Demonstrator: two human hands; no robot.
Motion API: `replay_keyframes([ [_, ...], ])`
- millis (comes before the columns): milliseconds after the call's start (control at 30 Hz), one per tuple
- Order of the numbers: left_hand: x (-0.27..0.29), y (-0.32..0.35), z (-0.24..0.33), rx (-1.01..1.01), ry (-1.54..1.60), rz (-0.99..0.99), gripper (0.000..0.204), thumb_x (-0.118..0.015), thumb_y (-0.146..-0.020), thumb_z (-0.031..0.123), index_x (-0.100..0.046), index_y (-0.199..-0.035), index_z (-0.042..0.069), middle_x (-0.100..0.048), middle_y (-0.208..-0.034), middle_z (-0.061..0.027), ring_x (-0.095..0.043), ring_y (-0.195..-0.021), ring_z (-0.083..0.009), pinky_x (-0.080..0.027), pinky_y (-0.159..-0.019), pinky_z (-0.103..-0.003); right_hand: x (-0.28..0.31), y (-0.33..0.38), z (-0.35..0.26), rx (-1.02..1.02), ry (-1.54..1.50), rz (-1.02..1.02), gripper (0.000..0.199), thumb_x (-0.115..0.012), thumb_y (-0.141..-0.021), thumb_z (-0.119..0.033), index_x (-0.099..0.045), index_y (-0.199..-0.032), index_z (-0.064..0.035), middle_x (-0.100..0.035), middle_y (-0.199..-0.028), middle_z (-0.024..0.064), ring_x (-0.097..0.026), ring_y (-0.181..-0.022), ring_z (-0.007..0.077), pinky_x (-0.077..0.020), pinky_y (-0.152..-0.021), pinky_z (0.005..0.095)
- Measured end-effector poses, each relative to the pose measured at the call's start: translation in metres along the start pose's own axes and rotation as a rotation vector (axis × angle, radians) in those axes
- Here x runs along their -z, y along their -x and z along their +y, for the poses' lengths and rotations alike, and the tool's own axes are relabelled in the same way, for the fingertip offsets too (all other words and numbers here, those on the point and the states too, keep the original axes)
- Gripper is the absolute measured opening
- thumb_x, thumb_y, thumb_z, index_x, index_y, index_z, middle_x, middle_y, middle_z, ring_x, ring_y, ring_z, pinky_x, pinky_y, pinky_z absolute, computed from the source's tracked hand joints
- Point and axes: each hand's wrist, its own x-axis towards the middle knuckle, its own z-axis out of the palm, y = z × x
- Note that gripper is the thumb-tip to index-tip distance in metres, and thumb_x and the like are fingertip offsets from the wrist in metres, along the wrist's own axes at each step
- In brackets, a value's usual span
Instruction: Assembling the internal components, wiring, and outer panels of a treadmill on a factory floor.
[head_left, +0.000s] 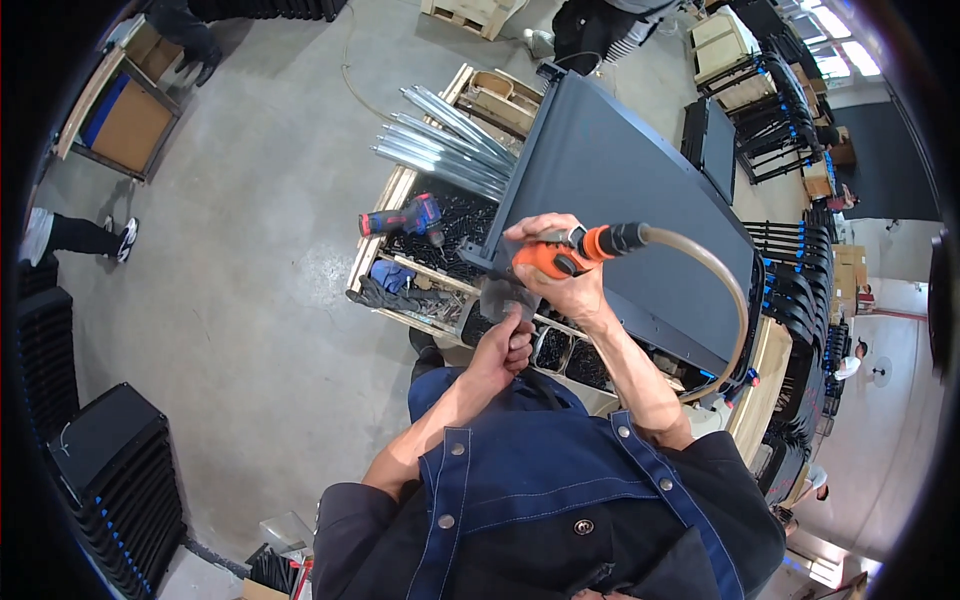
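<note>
My right hand (556,268) grips an orange air-powered screwdriver (572,252) whose tan hose (722,290) curves away to the right. The tool points down at the near corner of a large dark panel (620,180). Just below it, my left hand (508,343) is closed on a small dark grey bracket (497,296) held against that corner. Both forearms come up from my blue denim apron.
A wooden tray (392,206) under the panel holds black screws, a blue-red cordless drill (405,217), a rag and silver metal tubes (445,140). Stacked black panels (110,470) stand lower left, black frames (800,290) to the right. Other people's legs (75,236) show on the concrete floor.
</note>
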Motion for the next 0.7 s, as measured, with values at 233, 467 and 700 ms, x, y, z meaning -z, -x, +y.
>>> replay_keyframes([
  [233, 0.002, -0.007, -0.016, 0.041, -0.146, 0.066, 0.040, -0.054, -0.105, 0.045, -0.061, -0.098, 0.006, -0.046, -0.064, 0.0045, -0.039, -0.050, -0.0069, -0.027, -0.043, -0.022, 0.043, 0.049, -0.013, 0.098, -0.082, 0.217, 0.062, -0.084, -0.078, -0.004, -0.051, -0.130, -0.0036, -0.056, -0.137, 0.0186, -0.066, -0.116, 0.0341, -0.0559, -0.100, 0.0471],
  [467, 0.016, -0.067, -0.073, 0.203, -0.347, 0.223, 0.027, -0.056, -0.106, 0.036, -0.064, -0.104, 0.010, -0.064, -0.084, -0.0009, -0.063, -0.077, -0.0164, -0.051, -0.067, -0.033, 0.124, 0.218, -0.009, -0.339, 0.026, 0.884, 0.041, -0.078, -0.079, -0.006, -0.055, -0.113, -0.0033, -0.065, -0.091, 0.0034, -0.067, -0.092, 0.0170, -0.0556, -0.084, 0.0351],
  [700, 0.051, -0.197, -0.203, 0.425, -0.651, 0.425, 0.016, -0.066, -0.100, 0.029, -0.068, -0.098, 0.013, -0.066, -0.087, 0.0007, -0.064, -0.083, -0.0170, -0.050, -0.078, -0.033, 0.221, 0.437, 0.020, -0.406, -0.184, 1.765, 0.024, -0.079, -0.085, -0.010, -0.060, -0.098, -0.0075, -0.063, -0.088, 0.0011, -0.061, -0.080, 0.0122, -0.0512, -0.076, 0.0320],
])
